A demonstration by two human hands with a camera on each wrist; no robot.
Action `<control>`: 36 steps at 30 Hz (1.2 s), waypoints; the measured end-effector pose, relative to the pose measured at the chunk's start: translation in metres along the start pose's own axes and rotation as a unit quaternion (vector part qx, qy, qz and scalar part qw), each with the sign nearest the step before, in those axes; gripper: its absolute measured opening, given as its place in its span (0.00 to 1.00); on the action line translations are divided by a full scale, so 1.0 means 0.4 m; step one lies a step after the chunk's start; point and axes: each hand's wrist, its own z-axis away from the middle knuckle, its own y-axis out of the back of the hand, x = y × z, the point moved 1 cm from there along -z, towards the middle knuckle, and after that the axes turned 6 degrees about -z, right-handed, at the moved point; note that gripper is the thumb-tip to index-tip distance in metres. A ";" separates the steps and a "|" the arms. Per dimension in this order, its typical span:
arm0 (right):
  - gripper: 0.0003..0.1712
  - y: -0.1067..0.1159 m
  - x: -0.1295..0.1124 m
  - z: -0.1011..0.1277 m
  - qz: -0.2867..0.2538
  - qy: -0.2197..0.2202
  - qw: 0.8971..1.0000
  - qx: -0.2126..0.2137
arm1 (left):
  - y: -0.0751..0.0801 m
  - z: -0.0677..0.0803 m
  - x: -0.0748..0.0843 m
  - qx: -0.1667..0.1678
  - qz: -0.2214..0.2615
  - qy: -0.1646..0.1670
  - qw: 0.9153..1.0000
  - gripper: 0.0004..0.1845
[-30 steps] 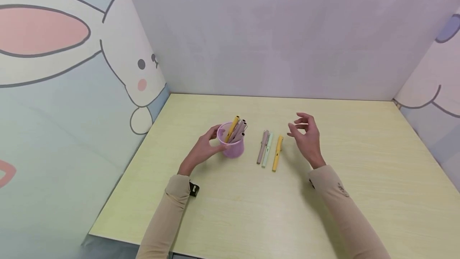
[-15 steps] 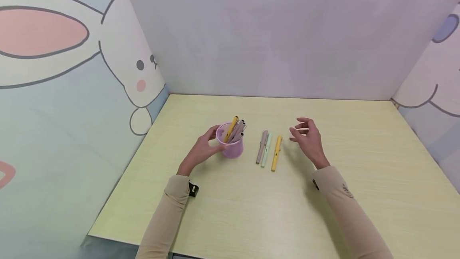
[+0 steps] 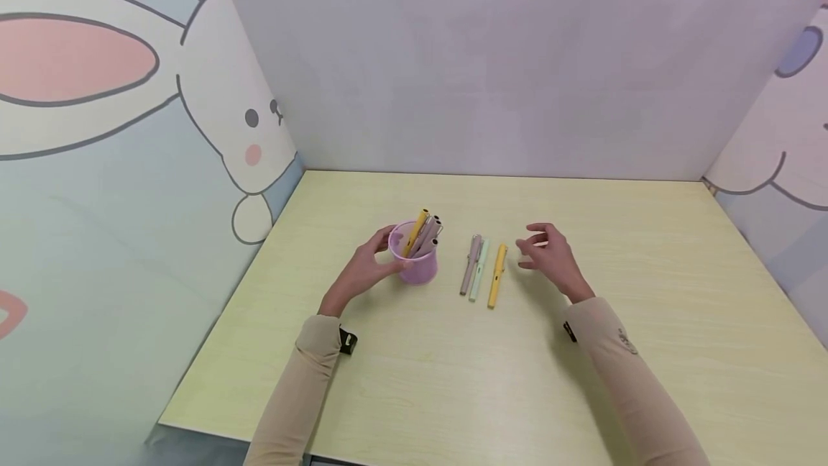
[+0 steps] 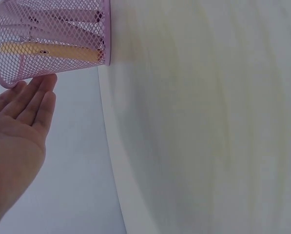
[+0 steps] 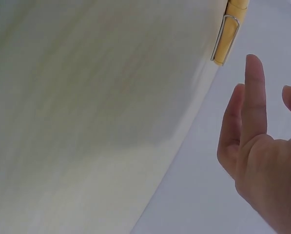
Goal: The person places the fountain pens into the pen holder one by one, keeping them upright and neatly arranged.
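Note:
A pink mesh cup [image 3: 419, 269] stands on the pale wooden table [image 3: 453, 380] with a yellow pen and several mauve pens [image 3: 425, 232] sticking out of it. My left hand [image 3: 370, 265] holds the cup between thumb and fingers. In the left wrist view the fingers [image 4: 35, 100] lie straight against the cup [image 4: 52, 34]. Right of the cup, a mauve pen [image 3: 471, 265], a mint pen [image 3: 480, 270] and a yellow pen [image 3: 497, 275] lie side by side. My right hand [image 3: 548, 256] hovers just right of the yellow pen [image 5: 230, 29], fingers [image 5: 252, 92] loosely spread and holding nothing.
A panel with a cartoon bunny [image 3: 129, 164] closes the left side. A plain wall [image 3: 504, 78] stands at the back and another printed panel [image 3: 789, 128] at the right. The table's front edge [image 3: 213, 431] runs near my elbows.
My right hand has come down and slightly left, closer to the yellow pen on the table. The left hand and the cup have stayed put.

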 end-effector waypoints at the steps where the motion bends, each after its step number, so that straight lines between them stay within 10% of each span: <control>1: 0.36 0.000 0.001 -0.001 0.002 -0.002 1.000 -0.002 | 0.000 0.000 0.000 0.000 0.000 0.000 1.000 0.43; 36: 0.37 -0.041 0.008 -0.031 0.044 -0.099 0.992 -0.057 | 0.003 0.002 0.000 0.001 0.007 0.009 1.000 0.44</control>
